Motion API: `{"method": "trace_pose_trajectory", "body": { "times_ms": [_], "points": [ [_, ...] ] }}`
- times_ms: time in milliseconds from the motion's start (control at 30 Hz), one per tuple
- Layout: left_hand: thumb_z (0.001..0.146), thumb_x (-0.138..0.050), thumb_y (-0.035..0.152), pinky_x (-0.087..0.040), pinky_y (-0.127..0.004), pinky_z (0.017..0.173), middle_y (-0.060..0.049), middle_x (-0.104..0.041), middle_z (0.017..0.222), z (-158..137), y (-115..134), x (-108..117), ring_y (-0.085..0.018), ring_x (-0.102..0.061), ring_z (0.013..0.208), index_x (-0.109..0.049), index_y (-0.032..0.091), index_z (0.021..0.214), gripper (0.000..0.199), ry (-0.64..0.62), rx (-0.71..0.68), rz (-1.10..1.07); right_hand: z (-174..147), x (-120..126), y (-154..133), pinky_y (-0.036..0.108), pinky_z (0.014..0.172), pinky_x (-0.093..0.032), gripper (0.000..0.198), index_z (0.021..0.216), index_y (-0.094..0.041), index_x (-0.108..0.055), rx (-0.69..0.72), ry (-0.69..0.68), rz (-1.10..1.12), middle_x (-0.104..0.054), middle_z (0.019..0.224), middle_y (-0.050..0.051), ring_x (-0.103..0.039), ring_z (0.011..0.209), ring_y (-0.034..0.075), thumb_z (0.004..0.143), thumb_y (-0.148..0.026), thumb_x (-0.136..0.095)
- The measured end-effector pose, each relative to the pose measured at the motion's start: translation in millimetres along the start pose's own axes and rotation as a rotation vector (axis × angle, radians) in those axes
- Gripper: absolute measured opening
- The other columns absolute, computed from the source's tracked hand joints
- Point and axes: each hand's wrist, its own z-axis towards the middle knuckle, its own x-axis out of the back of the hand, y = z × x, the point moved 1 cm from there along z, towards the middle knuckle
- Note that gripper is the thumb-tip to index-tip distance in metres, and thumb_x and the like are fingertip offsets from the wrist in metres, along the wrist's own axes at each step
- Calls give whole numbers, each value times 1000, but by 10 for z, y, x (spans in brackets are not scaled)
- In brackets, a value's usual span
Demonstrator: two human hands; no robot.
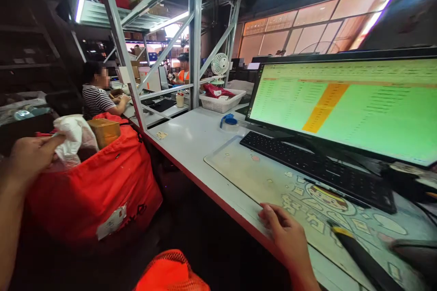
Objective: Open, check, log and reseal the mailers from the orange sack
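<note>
My left hand (32,157) is closed, pinching a crumpled white plastic bag (77,138) at the mouth of a large red sack (102,191). Beside the white bag, inside the sack, is a brown taped box (105,132). A torn white label (112,223) is stuck to the sack's front. My right hand (285,234) rests at the desk's front edge, on the border of a printed desk mat (239,163). It holds nothing, and its fingers are loosely extended. Near it on the mat lies a black handheld tool with a yellow band (358,254).
A black keyboard (317,168) and a lit monitor (341,104) stand on the desk (184,134). Behind are tape rolls (229,122) and a white basket (221,102). A metal rack post (195,36) rises at the far end. Another person (99,95) sits beyond.
</note>
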Motion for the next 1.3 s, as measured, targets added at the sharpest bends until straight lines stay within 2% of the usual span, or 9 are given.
{"method": "trace_pose_trajectory", "body": {
  "times_ms": [100,333,567,733,867,1033,1133,1233,1300],
  "points": [
    [83,-61,51,-32,-20,51,4,-47,39,-178,273,46,-9,-45,43,-57,14,53,48,169,46,-226,-13,-2,40,34,73,-58,68,99,-18,-76,-9,-8,-18,-76,82,10,-72,76,25,76,-80,-58],
    [91,-61,16,-14,-26,49,8,-23,45,-479,1494,23,-4,-21,42,-28,17,48,55,460,-1024,-348,-38,1,12,34,66,-59,64,93,-18,-77,15,59,-7,-76,76,9,-71,66,24,74,-77,-61],
    [102,-51,25,-20,-29,51,5,-37,45,-1365,2274,-703,-8,-33,42,-43,20,52,51,-40,-1266,-791,-92,-36,-53,34,69,-58,68,94,-16,-75,18,150,77,-73,78,10,-69,70,23,74,-80,-66],
    [101,-47,33,-24,-30,48,-3,-54,46,-2489,2485,-1453,-14,-53,44,-55,19,53,51,-748,-1494,-712,-108,36,-122,44,92,-59,92,152,-21,-41,-62,255,621,-62,141,20,-69,117,29,89,-88,-32],
    [95,-62,40,-31,-29,50,-9,-70,61,-3086,2461,-1667,-21,-67,56,-72,16,67,38,-1106,-1640,-489,-106,97,-122,47,101,-57,93,163,-33,-19,-125,194,740,-38,165,14,-57,137,29,89,-87,-37],
    [99,-58,52,-40,-28,54,-7,-70,66,-3274,2392,-1811,-19,-67,60,-70,17,73,46,-1223,-1530,-584,8,49,0,48,115,-46,108,155,-26,-40,-152,245,549,-48,158,16,-47,146,32,63,-57,-87],
    [97,-62,46,-54,-32,82,-11,-76,96,-3147,2416,-1869,-22,-72,91,-72,16,98,32,-1091,-1332,-697,74,67,24,51,120,-40,102,147,-21,-50,-100,215,399,-50,155,18,-47,145,33,59,-55,-88],
    [78,-78,66,-34,-62,119,-22,-48,157,-3130,2380,-1861,-44,-41,147,-52,17,149,90,-962,-1277,-618,49,265,-15,53,115,-46,84,141,-21,-59,-65,159,201,-56,151,17,-59,133,33,69,-58,-82],
    [62,-86,74,-17,-77,120,-21,-19,172,-3290,2253,-1825,-54,-10,157,-30,23,164,127,-983,-1382,-565,-29,507,-48,54,110,-50,76,137,-21,-63,-33,198,55,-62,144,15,-65,124,33,73,-61,-78]
  ]
}}
